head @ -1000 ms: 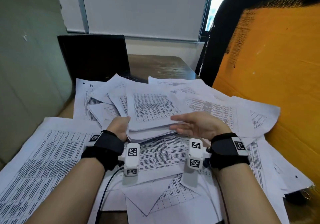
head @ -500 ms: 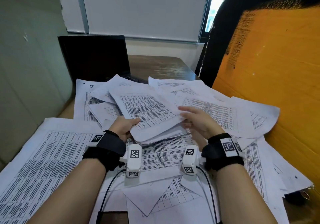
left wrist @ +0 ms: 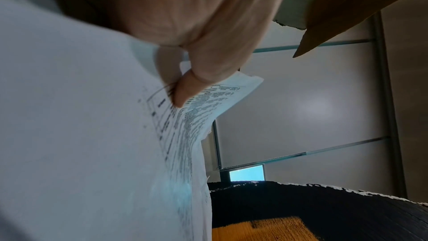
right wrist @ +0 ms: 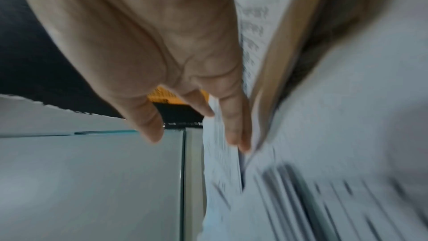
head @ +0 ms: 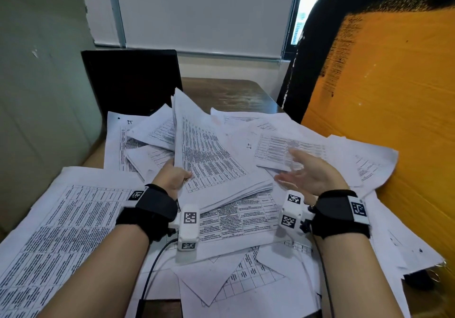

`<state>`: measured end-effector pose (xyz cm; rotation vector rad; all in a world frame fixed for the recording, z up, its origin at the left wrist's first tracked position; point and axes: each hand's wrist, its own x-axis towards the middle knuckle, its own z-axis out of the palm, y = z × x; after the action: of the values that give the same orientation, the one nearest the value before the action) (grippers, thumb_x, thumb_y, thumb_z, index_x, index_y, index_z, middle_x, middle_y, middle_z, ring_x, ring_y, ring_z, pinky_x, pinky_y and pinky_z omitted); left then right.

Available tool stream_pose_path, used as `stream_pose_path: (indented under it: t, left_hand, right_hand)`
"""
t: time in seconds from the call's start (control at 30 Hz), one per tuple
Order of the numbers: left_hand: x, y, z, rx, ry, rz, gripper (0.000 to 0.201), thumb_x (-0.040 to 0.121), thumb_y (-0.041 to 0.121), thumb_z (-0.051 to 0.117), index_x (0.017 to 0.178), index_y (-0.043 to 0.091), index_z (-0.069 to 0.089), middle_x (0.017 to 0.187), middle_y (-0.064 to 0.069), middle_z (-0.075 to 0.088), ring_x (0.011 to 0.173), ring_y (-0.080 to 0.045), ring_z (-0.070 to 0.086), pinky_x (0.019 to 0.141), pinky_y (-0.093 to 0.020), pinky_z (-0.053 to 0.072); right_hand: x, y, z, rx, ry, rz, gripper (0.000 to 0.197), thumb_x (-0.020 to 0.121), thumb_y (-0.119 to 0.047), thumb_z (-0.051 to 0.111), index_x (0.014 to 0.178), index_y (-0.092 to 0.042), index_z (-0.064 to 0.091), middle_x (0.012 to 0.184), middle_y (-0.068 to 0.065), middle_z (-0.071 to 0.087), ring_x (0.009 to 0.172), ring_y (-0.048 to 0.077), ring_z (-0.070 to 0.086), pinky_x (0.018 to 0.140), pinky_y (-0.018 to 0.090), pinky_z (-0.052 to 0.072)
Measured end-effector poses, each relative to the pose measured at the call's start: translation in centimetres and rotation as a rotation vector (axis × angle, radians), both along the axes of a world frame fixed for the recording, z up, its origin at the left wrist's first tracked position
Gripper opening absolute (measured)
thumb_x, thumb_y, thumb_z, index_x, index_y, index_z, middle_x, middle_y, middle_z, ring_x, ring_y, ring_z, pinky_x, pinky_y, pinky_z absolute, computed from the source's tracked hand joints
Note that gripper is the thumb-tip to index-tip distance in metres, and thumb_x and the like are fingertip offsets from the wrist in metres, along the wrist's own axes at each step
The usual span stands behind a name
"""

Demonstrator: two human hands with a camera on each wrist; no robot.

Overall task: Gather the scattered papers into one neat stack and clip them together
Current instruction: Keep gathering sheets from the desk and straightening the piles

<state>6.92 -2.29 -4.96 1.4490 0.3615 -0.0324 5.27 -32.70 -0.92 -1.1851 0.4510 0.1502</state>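
Loose papers (head: 73,219) are lying all over the desk (head: 221,91). The stack (head: 211,160) is tilting up at centre, the left hand (head: 172,177) pinching its near corner, while the right hand (head: 307,175) is hovering beside it, fingers spread.

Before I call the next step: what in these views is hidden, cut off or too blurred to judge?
- Left hand fingers under the held stack: hidden by the paper in the head view.
- Printed text on the sheets: too small in the head view, motion-blurred in the right wrist view.
- Right hand: blurred; contact with the stack unclear.
- Dark object at the table's right edge: mostly covered by papers, so I cannot tell what it is.
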Motion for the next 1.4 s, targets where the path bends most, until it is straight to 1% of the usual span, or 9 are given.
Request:
stream_pose_path:
  t: [0.23, 0.37, 0.5, 0.8, 0.87, 1.0, 1.13, 1.27, 1.4]
  left_hand:
    - [-0.4, 0.1, 0.1, 0.073, 0.008, -0.045, 0.043, 0.086, -0.018, 0.052, 0.128, -0.008, 0.049, 0.125, -0.024, 0.058, 0.106, -0.028, 0.057, 0.096, -0.034, 0.043]
    - [-1.0, -0.1, 0.6, 0.097, -0.045, -0.103, 0.055, 0.087, -0.020, 0.049, 0.137, 0.001, 0.041, 0.130, -0.019, 0.055, 0.111, -0.029, 0.055, 0.098, -0.034, 0.042]
    - [-1.0, -0.1, 0.7, 0.175, -0.055, -0.198, 0.054, 0.087, -0.014, 0.052, 0.137, 0.003, 0.041, 0.122, -0.019, 0.060, 0.108, -0.031, 0.059, 0.099, -0.041, 0.046]
    - [-0.3, 0.2, 0.2, 0.196, -0.020, -0.188, 0.023, 0.091, 0.008, 0.051, 0.110, 0.003, 0.063, 0.107, -0.015, 0.066, 0.096, -0.027, 0.061, 0.097, -0.044, 0.046]
    - [0.4, 0.8, -0.7, 0.120, -0.002, -0.167, 0.021, 0.086, 0.025, 0.058, 0.097, 0.012, 0.070, 0.111, -0.014, 0.068, 0.100, -0.028, 0.063, 0.096, -0.050, 0.048]
    - [-0.4, 0.5, 0.3, 0.022, 0.059, -0.177, 0.094, 0.071, 0.079, 0.054, 0.142, 0.019, 0.044, 0.150, -0.002, 0.040, 0.137, -0.026, 0.040, 0.113, -0.044, 0.030]
    - [-1.0, -0.7, 1.1, 0.158, 0.038, -0.220, 0.076, 0.093, 0.061, 0.036, 0.150, 0.012, 0.024, 0.154, -0.003, 0.032, 0.137, -0.020, 0.036, 0.108, -0.035, 0.027]
    - [-0.5, -0.1, 0.3, 0.162, -0.008, -0.231, 0.070, 0.094, 0.040, 0.053, 0.149, 0.007, 0.025, 0.146, -0.002, 0.043, 0.133, -0.020, 0.043, 0.110, -0.032, 0.031]
    - [-0.1, -0.1, -0.1, 0.166, -0.077, -0.186, 0.038, 0.099, 0.016, 0.048, 0.135, 0.005, 0.045, 0.131, -0.014, 0.058, 0.117, -0.031, 0.057, 0.106, -0.050, 0.040]
  right_hand:
    - [0.2, 3.8, 0.0, 0.048, -0.262, -0.117, 0.018, 0.099, -0.020, 0.052, 0.113, -0.009, 0.058, 0.109, 0.008, 0.069, 0.097, 0.019, 0.066, 0.079, 0.030, 0.049]
    - [-0.5, 0.0, 1.9, 0.698, -0.680, -0.391, 0.018, 0.097, -0.014, 0.054, 0.107, -0.005, 0.066, 0.110, 0.008, 0.071, 0.106, 0.020, 0.066, 0.086, 0.030, 0.053]
    - [-1.2, -2.1, 1.4, 1.091, -0.761, -0.370, 0.022, 0.086, -0.014, 0.059, 0.087, 0.000, 0.076, 0.094, 0.013, 0.076, 0.088, 0.026, 0.074, 0.063, 0.031, 0.060]
    - [-1.3, 2.1, 0.4, 0.147, -0.083, 0.123, 0.045, 0.078, -0.021, 0.081, 0.117, -0.003, 0.068, 0.108, 0.017, 0.072, 0.095, 0.029, 0.071, 0.086, 0.046, 0.057]
    - [-0.9, 2.5, 0.8, 0.006, -0.034, 0.174, 0.023, 0.085, -0.010, 0.071, 0.105, 0.000, 0.070, 0.094, 0.019, 0.073, 0.074, 0.027, 0.072, 0.071, 0.038, 0.061]
    - [-0.3, 4.3, -0.1, -0.415, -0.179, 0.021, 0.035, 0.086, 0.005, 0.063, 0.120, -0.001, 0.063, 0.092, 0.018, 0.069, 0.075, 0.022, 0.062, 0.071, 0.029, 0.053]
    - [0.1, 5.6, -1.0, -0.415, -0.185, -0.008, 0.037, 0.090, 0.004, 0.058, 0.126, -0.004, 0.056, 0.104, 0.015, 0.066, 0.083, 0.021, 0.059, 0.091, 0.043, 0.055]
    - [-0.4, 6.0, -0.8, -0.599, -0.212, 0.174, 0.016, 0.092, 0.005, 0.054, 0.103, 0.000, 0.065, 0.067, 0.004, 0.064, 0.051, 0.006, 0.057, 0.053, 0.019, 0.049]
    - [-0.3, 6.0, -1.0, -0.633, -0.185, 0.234, 0.016, 0.093, -0.009, 0.060, 0.108, -0.005, 0.064, 0.096, 0.009, 0.067, 0.081, 0.016, 0.063, 0.076, 0.027, 0.053]
